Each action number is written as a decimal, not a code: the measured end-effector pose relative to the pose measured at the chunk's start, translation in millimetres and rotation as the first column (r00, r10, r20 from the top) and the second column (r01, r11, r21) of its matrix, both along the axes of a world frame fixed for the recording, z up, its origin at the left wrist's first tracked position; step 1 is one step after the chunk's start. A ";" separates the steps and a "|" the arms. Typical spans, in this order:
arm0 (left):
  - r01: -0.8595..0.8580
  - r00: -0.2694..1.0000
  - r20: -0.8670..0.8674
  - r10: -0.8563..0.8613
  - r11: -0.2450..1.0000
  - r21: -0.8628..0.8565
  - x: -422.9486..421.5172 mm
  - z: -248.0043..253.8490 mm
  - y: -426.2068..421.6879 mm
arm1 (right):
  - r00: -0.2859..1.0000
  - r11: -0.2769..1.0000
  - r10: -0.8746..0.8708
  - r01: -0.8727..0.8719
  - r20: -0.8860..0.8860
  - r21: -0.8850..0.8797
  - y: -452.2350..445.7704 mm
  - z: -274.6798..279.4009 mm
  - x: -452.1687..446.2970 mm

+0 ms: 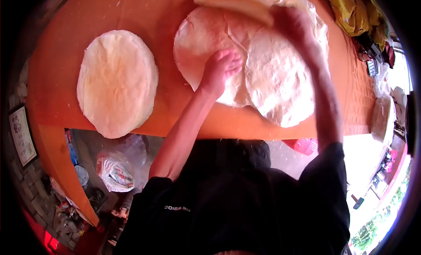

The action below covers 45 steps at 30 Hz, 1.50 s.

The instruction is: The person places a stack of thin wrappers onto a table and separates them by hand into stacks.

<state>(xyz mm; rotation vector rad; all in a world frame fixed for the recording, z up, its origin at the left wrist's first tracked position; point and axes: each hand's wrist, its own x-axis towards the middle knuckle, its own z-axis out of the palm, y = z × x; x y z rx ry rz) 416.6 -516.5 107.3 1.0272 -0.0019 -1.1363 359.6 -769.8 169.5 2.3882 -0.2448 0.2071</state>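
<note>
Large thin round flatbreads lie overlapping on the orange table. Over the left part of them is my left hand, its fingers loosely curled and apart, with nothing visible in it. Farther back, my right hand is smeared by motion and grips the edge of a flatbread that is raised and blurred along its near side. The right fingertips are partly hidden. To the left, a stack of round flatbreads sits apart from both hands.
The orange table ends just in front of my body. Yellow bags lie at its far right corner. Below the left side are a plastic bag and a bucket. A pink basket shows under the right side.
</note>
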 end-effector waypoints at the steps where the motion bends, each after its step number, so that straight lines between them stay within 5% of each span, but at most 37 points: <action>1: 0.060 0.997 0.040 -0.063 0.996 0.060 -2.1 2.5 9.0 | 0.997 0.961 0.014 -0.034 -0.076 -0.275 -12.7 13.1 -0.8; 2: 0.060 0.997 0.035 -0.062 0.996 0.060 -11.3 5.1 17.3 | 0.991 0.842 0.021 -0.090 -0.133 -0.532 -25.3 26.2 -1.6; 4: 0.093 0.995 -0.042 -0.091 0.994 0.062 -27.8 11.2 31.2 | 0.978 0.982 0.149 -0.130 0.145 -0.135 15.0 62.7 -10.8; 7: 0.102 0.995 -0.036 -0.098 0.988 0.113 -45.4 16.4 30.2 | 0.939 0.876 0.077 -0.225 0.336 0.426 70.4 72.8 -23.8; 10: 0.083 0.986 -0.150 -0.070 0.993 0.080 -52.4 14.3 40.2 | 0.989 0.758 0.034 -0.118 0.141 0.641 110.4 2.8 -48.0; 12: -0.168 0.920 -0.373 0.120 0.981 -0.099 -52.0 16.1 48.0 | 0.994 0.632 -0.038 0.105 -0.105 0.768 143.6 2.9 -69.2; 16: -0.170 0.953 -0.272 0.133 0.978 -0.117 -50.6 35.2 54.5 | 0.986 0.680 0.130 -0.165 0.104 0.714 198.2 7.4 -94.3; 18: -0.148 0.958 -0.203 0.200 0.958 0.247 -52.2 35.1 57.5 | 0.974 0.517 0.109 0.113 -0.197 0.849 211.8 -0.8 -101.0; 21: -0.283 0.934 -0.173 0.314 0.942 0.182 -58.9 13.5 72.1 | 0.987 0.466 0.082 0.082 -0.135 0.881 222.9 2.1 -124.2; 23: -0.232 0.917 -0.336 0.215 0.973 -0.012 -46.8 22.1 76.9 | 0.994 0.555 0.034 -0.108 0.107 0.825 214.9 12.2 -142.3; 26: -0.284 0.890 -0.369 0.267 0.959 0.009 -28.5 32.8 73.3 | 0.941 0.572 -0.149 -0.168 0.303 0.803 182.6 -2.4 -155.5; 28: -0.281 0.915 -0.293 0.277 0.959 0.028 -17.8 35.4 70.9 | 0.945 0.477 -0.151 -0.187 0.289 0.859 170.5 -2.5 -144.1; 31: -0.318 0.935 -0.226 0.273 0.928 -0.194 4.6 45.5 77.9 | 0.958 0.525 0.018 -0.254 0.287 0.812 157.5 39.6 -103.1; 34: -0.429 0.889 -0.347 0.298 0.807 -0.407 19.8 59.6 91.0 | 0.923 0.319 0.112 -0.384 0.367 0.867 151.3 121.2 -64.4; 35: -0.373 0.923 -0.273 0.272 0.811 -0.451 22.9 59.4 93.8 | 0.894 -0.444 -0.160 -0.444 0.419 0.778 136.6 122.9 -61.7; 36: -0.318 0.947 -0.200 0.250 0.813 -0.488 26.0 57.1 99.3 | 0.906 -0.593 -0.174 -0.409 0.386 0.693 128.3 147.1 -62.6; 37: -0.307 0.952 -0.118 0.284 0.886 -0.347 34.3 42.3 106.2 | 0.919 -0.721 -0.190 -0.369 0.345 0.586 120.1 171.2 -63.7; 39: -0.362 0.924 0.015 0.382 0.886 -0.289 31.4 40.5 108.5 | 0.934 -0.373 -0.239 -0.341 0.266 0.863 96.5 196.3 -75.6; 40: -0.422 0.874 0.154 0.461 0.877 -0.229 28.5 40.9 111.5 | 0.861 -0.380 -0.479 -0.378 0.170 0.844 69.2 165.7 -81.0; 42: -0.322 0.946 -0.183 0.268 0.851 -0.416 28.9 45.2 138.0 | 0.933 -0.664 -0.351 -0.304 0.074 0.683 57.3 115.9 -77.1; 43: -0.368 0.930 -0.111 0.351 0.872 -0.324 24.2 42.9 141.5 | 0.950 -0.557 -0.309 -0.146 -0.041 0.817 50.4 86.5 -80.7; 45: -0.458 0.883 0.056 0.467 0.881 -0.117 19.7 24.2 141.1 | 0.918 -0.601 -0.352 -0.072 -0.183 0.796 30.2 8.9 -94.6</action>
